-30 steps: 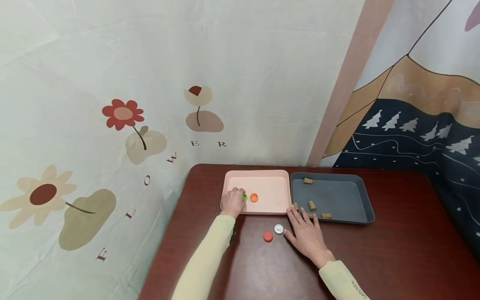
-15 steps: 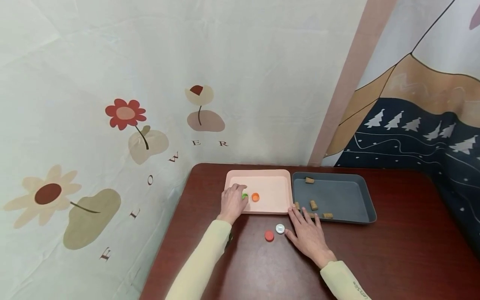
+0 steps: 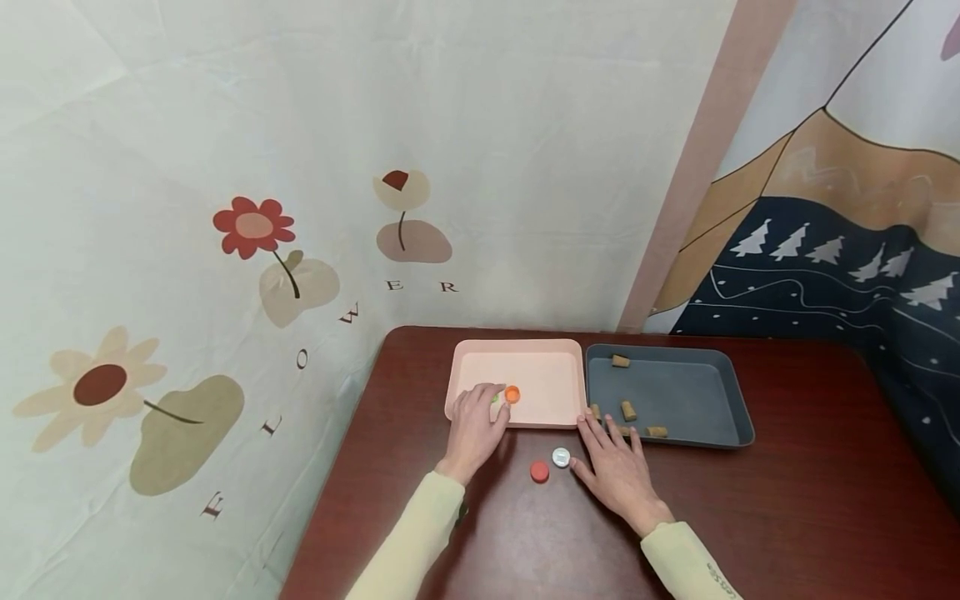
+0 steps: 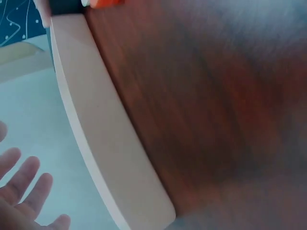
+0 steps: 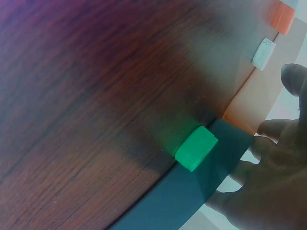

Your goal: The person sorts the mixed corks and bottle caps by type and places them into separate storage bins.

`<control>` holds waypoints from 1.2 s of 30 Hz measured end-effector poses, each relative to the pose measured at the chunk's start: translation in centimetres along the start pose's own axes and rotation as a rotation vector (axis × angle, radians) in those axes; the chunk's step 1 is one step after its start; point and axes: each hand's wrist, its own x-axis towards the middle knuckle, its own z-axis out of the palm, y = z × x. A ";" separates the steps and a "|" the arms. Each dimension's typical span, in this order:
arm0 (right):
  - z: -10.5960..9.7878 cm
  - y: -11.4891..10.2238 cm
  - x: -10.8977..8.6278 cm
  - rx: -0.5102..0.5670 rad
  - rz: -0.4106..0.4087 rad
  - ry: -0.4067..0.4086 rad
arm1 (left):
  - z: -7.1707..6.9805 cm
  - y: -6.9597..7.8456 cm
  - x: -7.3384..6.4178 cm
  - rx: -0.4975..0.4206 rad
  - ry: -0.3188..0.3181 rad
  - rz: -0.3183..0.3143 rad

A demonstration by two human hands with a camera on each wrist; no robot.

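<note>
In the head view my left hand (image 3: pixel 474 427) is over the pink tray (image 3: pixel 547 375), partly covering a green cap (image 3: pixel 494 398). Its thumb and index finger stand apart beside an orange cap (image 3: pixel 512 394). The left wrist view shows loose, separated fingers (image 4: pixel 36 196) with nothing visible between them. My right hand (image 3: pixel 618 479) lies with spread fingers across the near rim of the dark tray (image 3: pixel 690 392). A white cap (image 3: pixel 561 457) sits by its thumb, with a red cap (image 3: pixel 539 472) further left. Another green cap (image 5: pixel 196 148) by the dark tray shows only in the right wrist view.
Several short brown cork-like pieces (image 3: pixel 627 410) lie in the dark tray. Both trays stand side by side on a red-brown table (image 3: pixel 817 500). Behind the table hangs a printed cloth (image 3: pixel 525 167).
My left hand has left the green cap, its fingers parting, and has shifted right towards the orange cap. The right hand stays in place.
</note>
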 end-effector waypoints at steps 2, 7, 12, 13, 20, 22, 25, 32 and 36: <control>0.0 0.0 0.0 -0.001 -0.001 0.002 | 0.1 0.2 -0.6 -0.030 0.017 0.027; 0.1 0.0 0.0 0.004 -0.002 0.008 | 0.3 0.8 -2.1 -0.029 0.051 0.113; 0.0 -0.1 0.0 -0.001 0.005 0.001 | 0.4 1.3 -3.2 -0.013 0.018 0.165; 0.0 -0.1 0.0 -0.002 0.006 -0.001 | 0.4 1.4 -3.3 -0.016 0.001 0.176; 0.0 -0.1 0.0 0.002 0.004 -0.001 | 0.6 1.5 -4.2 -0.011 -0.132 0.248; 0.0 0.0 0.0 0.002 0.001 0.003 | 0.7 1.6 -4.4 -0.001 -0.162 0.267; 0.0 0.0 0.0 0.002 -0.005 0.013 | 0.9 1.6 -4.7 0.017 -0.207 0.288; 0.1 0.0 0.1 -0.005 -0.010 0.022 | 1.2 1.5 -5.4 0.086 -0.280 0.334; 0.2 0.1 0.1 -0.009 -0.005 0.015 | 1.5 1.3 -5.7 0.144 -0.327 0.363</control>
